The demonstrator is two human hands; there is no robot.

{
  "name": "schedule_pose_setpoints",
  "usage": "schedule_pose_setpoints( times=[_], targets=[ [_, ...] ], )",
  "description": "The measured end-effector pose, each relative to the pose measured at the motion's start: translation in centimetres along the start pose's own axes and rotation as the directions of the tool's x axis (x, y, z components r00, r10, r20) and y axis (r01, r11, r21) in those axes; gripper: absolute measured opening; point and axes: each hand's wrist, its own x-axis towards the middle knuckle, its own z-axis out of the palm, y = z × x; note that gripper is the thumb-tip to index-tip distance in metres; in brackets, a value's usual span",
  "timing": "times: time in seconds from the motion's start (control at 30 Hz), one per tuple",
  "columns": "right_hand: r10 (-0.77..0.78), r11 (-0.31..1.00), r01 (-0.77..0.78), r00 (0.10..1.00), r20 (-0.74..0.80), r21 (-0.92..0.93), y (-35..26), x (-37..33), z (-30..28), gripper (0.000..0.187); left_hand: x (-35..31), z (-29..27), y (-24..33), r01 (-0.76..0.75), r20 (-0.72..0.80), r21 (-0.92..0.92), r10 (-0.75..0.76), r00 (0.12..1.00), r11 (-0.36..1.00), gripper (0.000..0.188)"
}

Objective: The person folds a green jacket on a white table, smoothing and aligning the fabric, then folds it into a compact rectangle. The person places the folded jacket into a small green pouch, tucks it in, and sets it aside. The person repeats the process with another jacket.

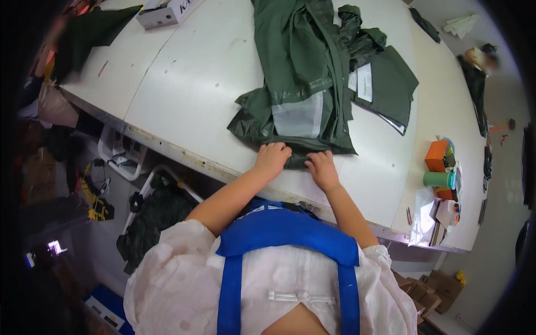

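Green raincoat (304,84) is lying spread on the white table (184,84). Left hand (272,158) and right hand (322,168) are pressing its near hem, fingers curled loosely, gripping folded fabric.

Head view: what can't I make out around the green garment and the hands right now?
- Head view: fingertips of the left hand and right hand curl into the green garment's hem; grip unclear.
- Garment's top is cut off by the upper edge.
- Orange box and green roll at the white table's right end: too small for detail.
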Motion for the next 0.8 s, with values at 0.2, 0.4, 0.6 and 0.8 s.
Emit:
schedule_pose_setpoints(
  times=[0.2,0.4,0.6,0.8],
  targets=[
    [0.173,0.983,-0.17,0.984,-0.051,0.065,0.2,1.6,0.4,0.027,-0.8,-2.3,0.2,-0.064,-0.082,0.097,0.072,0.994,0.993,0.031],
    [-0.021,0.968,0.021,1.0,0.002,-0.252,-0.4,1.4,-2.5,0.042,1.6,-3.0,-0.2,-0.114,-0.016,0.287,0.124,0.992,0.951,0.019],
    [0.037,0.976,-0.019,0.996,0.077,-0.215,0.4,3.8,-5.6,0.026,2.3,-6.6,0.4,-0.168,0.038,0.273,0.164,0.986,0.947,0.046],
    [-0.13,0.967,0.134,0.991,0.036,-0.215,-2.2,1.6,-6.0,0.017,0.1,-7.5,-0.9,-0.199,0.125,0.168,0.18,0.976,0.965,0.038]
  ],
)
